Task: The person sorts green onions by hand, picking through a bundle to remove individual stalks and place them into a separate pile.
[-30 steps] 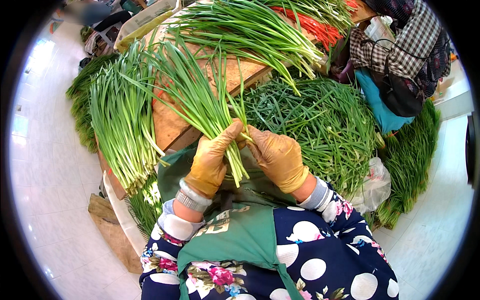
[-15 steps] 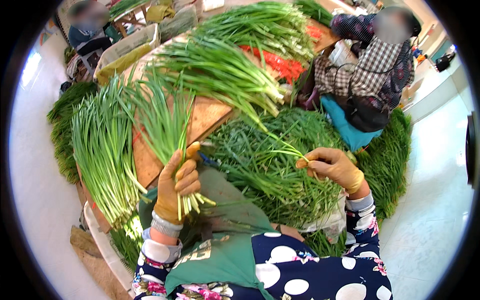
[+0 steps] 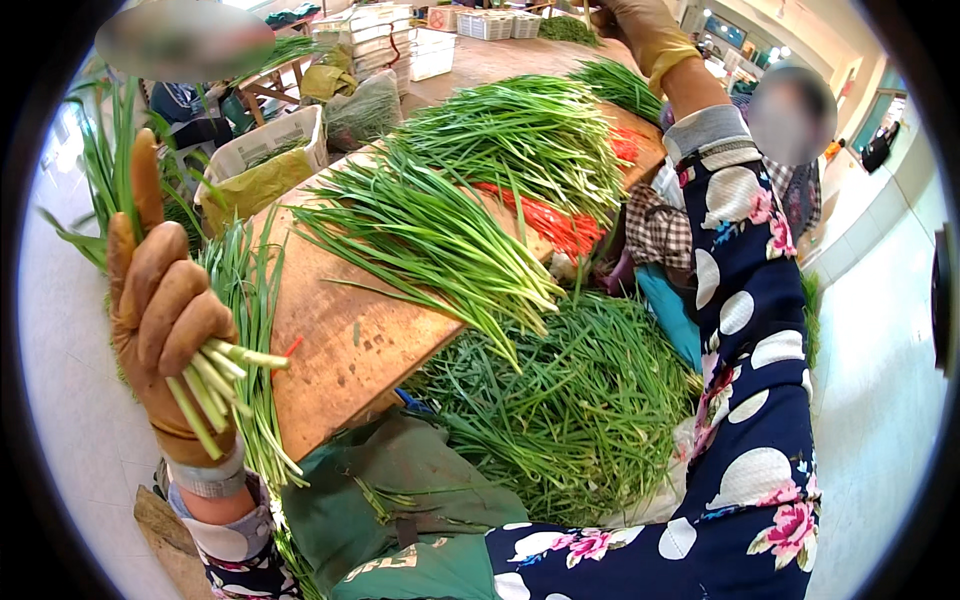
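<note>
My left hand (image 3: 170,310), in a tan rubber glove, is raised at the far left, closed around a small bunch of garlic chives (image 3: 207,390). Pale cut stems poke out below the fist and green leaves rise above it. My right hand (image 3: 648,38), also gloved, is stretched far up to the top edge; its fingertips are partly cut off, so what they hold does not show. On the wooden board (image 3: 340,370) lies a pile of chives (image 3: 440,240), with a larger pile (image 3: 530,140) behind it. Another bunch (image 3: 245,330) hangs along the board's left edge, partly behind my left hand.
A heap of loose leaves (image 3: 570,400) fills the space right of my green apron (image 3: 410,480). Red ties (image 3: 550,225) lie between the piles. A crate with yellow cloth (image 3: 265,170) stands beyond the board. One person (image 3: 795,120) sits at the right, another behind the crate.
My left hand has moved left and up with its bunch. My right hand has swung from the leaf heap up to the top edge; the thin stalks it held no longer show.
</note>
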`<state>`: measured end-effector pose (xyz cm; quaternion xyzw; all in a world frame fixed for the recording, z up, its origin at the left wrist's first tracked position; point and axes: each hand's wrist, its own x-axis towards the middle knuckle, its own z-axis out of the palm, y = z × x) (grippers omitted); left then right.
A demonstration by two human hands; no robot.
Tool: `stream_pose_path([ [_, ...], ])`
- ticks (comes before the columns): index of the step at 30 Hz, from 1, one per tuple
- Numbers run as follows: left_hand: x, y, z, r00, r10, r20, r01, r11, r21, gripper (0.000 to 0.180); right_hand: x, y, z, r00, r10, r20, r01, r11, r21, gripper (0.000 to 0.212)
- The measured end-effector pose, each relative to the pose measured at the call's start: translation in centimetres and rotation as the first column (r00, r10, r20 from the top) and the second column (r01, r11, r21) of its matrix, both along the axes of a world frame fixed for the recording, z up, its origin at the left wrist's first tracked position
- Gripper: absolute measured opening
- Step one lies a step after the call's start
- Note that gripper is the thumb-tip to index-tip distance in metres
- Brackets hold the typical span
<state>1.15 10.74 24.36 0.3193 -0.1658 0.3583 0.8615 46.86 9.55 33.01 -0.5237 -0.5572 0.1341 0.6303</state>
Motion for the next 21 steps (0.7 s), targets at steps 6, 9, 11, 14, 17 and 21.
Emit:
stream_pose_path([
  [6, 2.4, -0.4, -13.0, 0.948, -0.109, -0.299, -0.087, 0.815, -0.574, 0.035, 3.8, 6.6, -9.6, 0.273, -0.260, 0.926, 0.759, 0.650, -0.041, 0.030],
  [9, 3.3, -3.6, -18.3, 0.839, -0.189, -0.509, -0.223, 0.735, -0.640, 0.023, 6.0, 6.2, -14.0, 0.192, -0.091, 0.977, 0.838, 0.533, -0.115, 0.037],
  [11, 3.1, -4.5, -19.7, 0.841, -0.212, -0.498, -0.214, 0.715, -0.665, 0.024, 3.1, 3.9, -14.4, 0.183, -0.195, 0.964, 0.809, 0.587, -0.035, 0.042],
  [14, 3.5, -4.0, -18.8, 0.901, -0.199, -0.384, -0.123, 0.733, -0.669, 0.024, -2.9, -1.9, -15.2, 0.315, -0.450, 0.835, 0.521, 0.818, 0.244, 0.033],
  [17, 3.4, -3.9, -17.7, 0.909, -0.147, -0.390, -0.163, 0.737, -0.656, 0.024, -10.7, -8.2, -18.9, 0.871, -0.020, 0.492, 0.113, 0.980, -0.161, 0.019],
  [21, 2.6, -4.6, -16.9, 0.937, -0.080, -0.339, -0.150, 0.786, -0.600, 0.024, -17.7, -13.2, -24.6, 0.554, 0.039, 0.832, 0.313, 0.916, -0.251, 0.032],
])
